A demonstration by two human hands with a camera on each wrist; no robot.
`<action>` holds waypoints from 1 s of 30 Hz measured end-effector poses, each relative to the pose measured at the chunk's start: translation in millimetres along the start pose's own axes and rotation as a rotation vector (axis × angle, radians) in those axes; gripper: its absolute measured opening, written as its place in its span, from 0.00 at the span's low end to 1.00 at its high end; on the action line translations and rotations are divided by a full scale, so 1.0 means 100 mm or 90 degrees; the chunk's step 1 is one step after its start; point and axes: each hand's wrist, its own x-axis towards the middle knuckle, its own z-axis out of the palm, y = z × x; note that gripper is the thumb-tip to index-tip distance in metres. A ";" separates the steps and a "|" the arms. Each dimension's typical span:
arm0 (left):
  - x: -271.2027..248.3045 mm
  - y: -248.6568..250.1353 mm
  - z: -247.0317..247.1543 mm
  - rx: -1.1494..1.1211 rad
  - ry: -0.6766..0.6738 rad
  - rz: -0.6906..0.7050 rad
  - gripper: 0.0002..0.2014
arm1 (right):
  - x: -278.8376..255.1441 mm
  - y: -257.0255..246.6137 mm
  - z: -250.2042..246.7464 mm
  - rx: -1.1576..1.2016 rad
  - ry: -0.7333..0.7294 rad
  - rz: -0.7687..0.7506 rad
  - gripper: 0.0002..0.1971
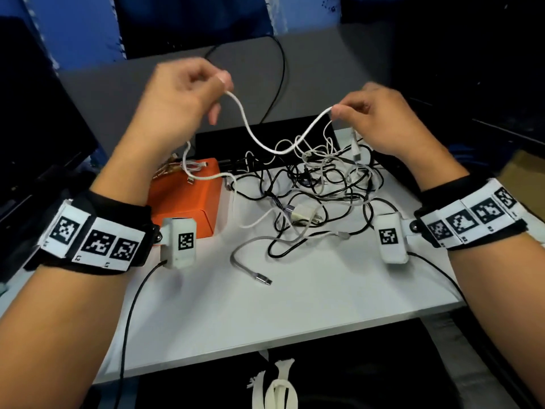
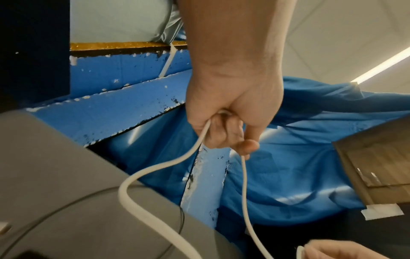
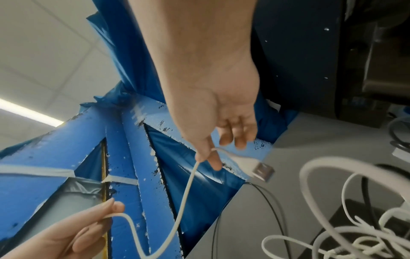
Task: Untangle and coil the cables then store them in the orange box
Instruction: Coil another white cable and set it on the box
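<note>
Starting nearest me, a grey cable end (image 1: 259, 278) lies loose on the white table (image 1: 295, 314), apart from the rest, an easy one for later. Just beyond it sits the tangle (image 1: 309, 190) of black and white leads, a pronged plug (image 1: 305, 215) caught in its near edge. To its left stands the orange box (image 1: 188, 199), already holding some coiled leads at its far end. Above all this I hold one white cable (image 1: 259, 140) up in the air so that its slack hangs clear of the knot and I can judge where it runs. My left hand (image 1: 177, 95) pinches it between thumb and forefinger, the other fingers (image 2: 250, 145) curled. My right hand (image 1: 380, 119) pinches it near its USB plug (image 3: 261, 170), which dangles below.
</note>
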 end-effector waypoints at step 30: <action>-0.09 0.11 -0.16 -0.019 0.047 0.134 0.12 | -0.17 -0.58 -0.14 0.059 -0.045 -0.027 0.06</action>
